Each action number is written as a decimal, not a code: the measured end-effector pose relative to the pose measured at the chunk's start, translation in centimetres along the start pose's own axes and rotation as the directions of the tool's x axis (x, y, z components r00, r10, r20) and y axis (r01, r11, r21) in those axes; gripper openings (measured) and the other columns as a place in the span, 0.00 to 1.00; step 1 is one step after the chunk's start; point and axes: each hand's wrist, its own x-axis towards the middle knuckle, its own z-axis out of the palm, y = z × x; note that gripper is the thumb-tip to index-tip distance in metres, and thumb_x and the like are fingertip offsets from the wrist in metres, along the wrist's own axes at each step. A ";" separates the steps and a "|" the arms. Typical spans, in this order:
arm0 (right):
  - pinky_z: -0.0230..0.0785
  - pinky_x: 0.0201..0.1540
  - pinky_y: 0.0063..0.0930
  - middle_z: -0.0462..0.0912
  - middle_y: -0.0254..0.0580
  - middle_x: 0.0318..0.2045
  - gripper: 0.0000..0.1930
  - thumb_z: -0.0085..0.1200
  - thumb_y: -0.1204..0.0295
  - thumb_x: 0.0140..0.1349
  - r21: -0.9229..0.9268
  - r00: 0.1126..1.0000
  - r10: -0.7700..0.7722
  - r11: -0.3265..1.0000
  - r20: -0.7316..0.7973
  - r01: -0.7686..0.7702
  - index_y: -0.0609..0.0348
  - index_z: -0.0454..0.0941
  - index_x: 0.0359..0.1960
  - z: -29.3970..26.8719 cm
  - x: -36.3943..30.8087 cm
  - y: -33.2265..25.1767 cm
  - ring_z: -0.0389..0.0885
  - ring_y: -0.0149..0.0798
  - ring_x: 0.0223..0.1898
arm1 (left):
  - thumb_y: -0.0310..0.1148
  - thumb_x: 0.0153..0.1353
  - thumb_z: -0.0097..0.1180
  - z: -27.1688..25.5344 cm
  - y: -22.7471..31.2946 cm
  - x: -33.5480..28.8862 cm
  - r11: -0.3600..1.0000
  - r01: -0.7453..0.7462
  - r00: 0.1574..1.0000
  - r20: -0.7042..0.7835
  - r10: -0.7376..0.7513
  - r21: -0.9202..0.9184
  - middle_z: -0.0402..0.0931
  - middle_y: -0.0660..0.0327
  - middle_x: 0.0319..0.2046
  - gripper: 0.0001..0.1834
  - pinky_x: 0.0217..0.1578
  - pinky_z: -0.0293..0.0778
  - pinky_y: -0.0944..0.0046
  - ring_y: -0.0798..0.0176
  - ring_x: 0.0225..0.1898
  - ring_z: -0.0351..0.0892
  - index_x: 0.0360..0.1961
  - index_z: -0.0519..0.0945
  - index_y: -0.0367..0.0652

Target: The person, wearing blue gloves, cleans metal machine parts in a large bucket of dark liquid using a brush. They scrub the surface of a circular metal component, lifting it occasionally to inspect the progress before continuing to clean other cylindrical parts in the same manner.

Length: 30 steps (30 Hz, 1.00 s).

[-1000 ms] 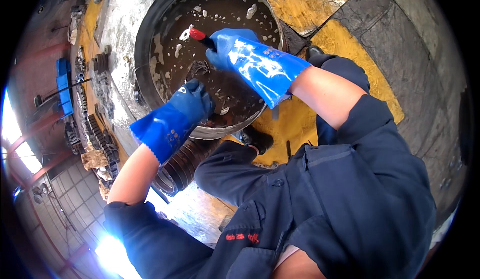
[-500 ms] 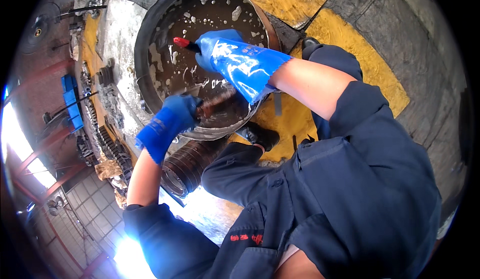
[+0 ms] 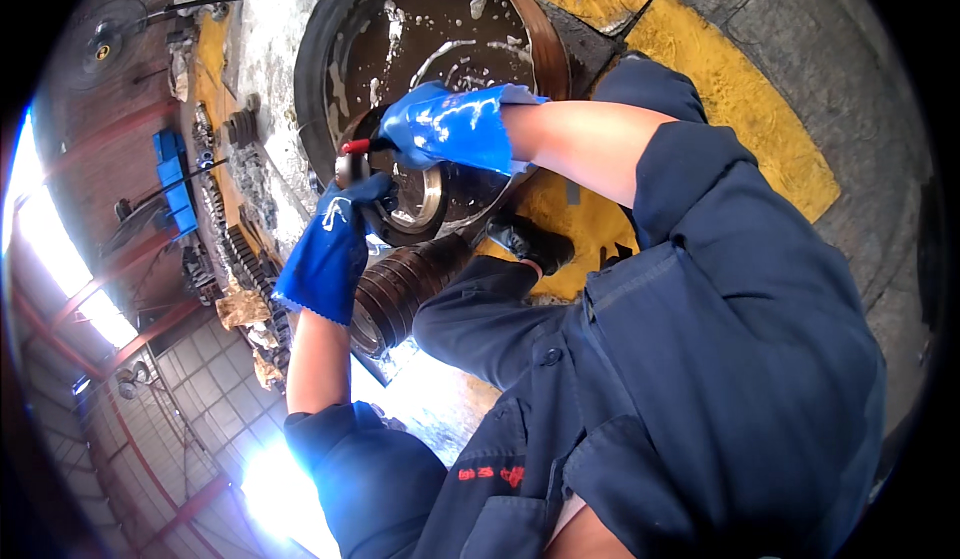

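Observation:
My left hand [image 3: 345,219], in a blue rubber glove, is closed on the edge of a metal ring [image 3: 433,199] with a dark outer side and a shiny inner face. The ring is tilted over the near side of a large round tub [image 3: 312,79] of brown, foamy liquid. My right hand [image 3: 430,127], gloved alike, grips a black handle with a red end [image 3: 355,146]. It is at the ring's far side, partly covering it. The working end of that handled tool is hidden behind my glove, so its kind does not show.
A stack of dark metal rings [image 3: 400,294] lies on its side just below the tub. Left of it are rows of metal parts [image 3: 245,264] and a blue bin [image 3: 175,184]. My shoe [image 3: 535,244] rests on yellow-painted floor [image 3: 740,109] near the tub. A fan [image 3: 105,49] stands far left.
The ring has come up out of its blur near the liquid and now shows clearly. My right hand has moved down and left toward my left hand, with the red-ended handle. The view has shifted slightly.

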 end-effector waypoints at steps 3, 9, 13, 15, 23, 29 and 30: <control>0.80 0.32 0.44 0.89 0.43 0.28 0.07 0.67 0.67 0.56 -0.082 0.997 -0.050 0.996 -0.060 0.045 0.49 0.92 0.35 0.9 -0.2 -1.3 0.90 0.50 0.32 | 0.33 0.61 0.70 1.4 -0.5 -1.6 0.997 -0.075 0.997 -0.001 0.075 -0.002 0.87 0.57 0.38 0.21 0.41 0.80 0.62 0.59 0.37 0.86 0.53 0.84 0.33; 0.82 0.33 0.44 0.90 0.39 0.31 0.09 0.69 0.68 0.52 -0.201 0.991 -0.108 0.975 -0.072 0.092 0.50 0.92 0.36 0.9 -0.9 -1.0 0.92 0.48 0.34 | 0.36 0.67 0.63 5.0 -0.2 -6.9 0.907 -0.342 0.938 0.039 0.344 0.247 0.86 0.58 0.38 0.18 0.41 0.76 0.61 0.62 0.38 0.83 0.52 0.86 0.33; 0.83 0.34 0.46 0.91 0.40 0.34 0.12 0.68 0.67 0.53 -0.169 0.987 -0.138 0.974 0.086 0.151 0.51 0.91 0.40 0.2 -0.2 -0.9 0.92 0.48 0.37 | 0.29 0.67 0.60 6.7 -0.4 -8.1 0.971 -0.219 0.966 -0.119 0.230 0.100 0.87 0.53 0.37 0.16 0.41 0.76 0.59 0.57 0.37 0.84 0.52 0.87 0.33; 0.83 0.36 0.43 0.92 0.40 0.36 0.12 0.69 0.68 0.54 -0.171 0.989 -0.135 0.975 0.053 0.142 0.51 0.92 0.41 0.1 -0.5 -1.2 0.92 0.50 0.37 | 0.26 0.66 0.59 7.4 -0.6 -8.4 0.973 -0.218 0.961 -0.159 0.228 0.077 0.88 0.51 0.36 0.15 0.41 0.76 0.58 0.54 0.38 0.85 0.52 0.87 0.34; 0.84 0.44 0.41 0.93 0.40 0.40 0.16 0.68 0.64 0.58 -0.210 0.994 -0.039 0.976 0.097 0.059 0.51 0.90 0.47 -0.2 -1.1 -2.6 0.93 0.50 0.43 | 0.20 0.62 0.57 8.5 -0.8 -9.4 0.708 -0.425 0.818 -0.095 0.567 0.564 0.87 0.47 0.37 0.18 0.41 0.78 0.54 0.48 0.38 0.85 0.53 0.88 0.37; 0.79 0.28 0.42 0.87 0.37 0.24 0.08 0.70 0.70 0.46 -0.177 0.998 -0.069 0.982 -0.002 0.068 0.52 0.91 0.31 1.3 -0.9 -1.5 0.90 0.45 0.29 | 0.16 0.59 0.55 9.6 -1.3 -11.2 0.411 -0.433 0.727 0.041 0.686 0.803 0.87 0.43 0.37 0.22 0.42 0.79 0.52 0.43 0.39 0.86 0.54 0.88 0.39; 0.78 0.27 0.43 0.86 0.37 0.22 0.06 0.70 0.70 0.44 -0.171 0.996 -0.083 0.982 -0.046 0.074 0.51 0.89 0.27 1.6 -0.8 -1.5 0.89 0.46 0.27 | 0.15 0.59 0.55 9.7 -1.4 -11.4 0.399 -0.426 0.723 0.040 0.690 0.812 0.87 0.43 0.37 0.23 0.42 0.79 0.51 0.42 0.39 0.86 0.54 0.88 0.40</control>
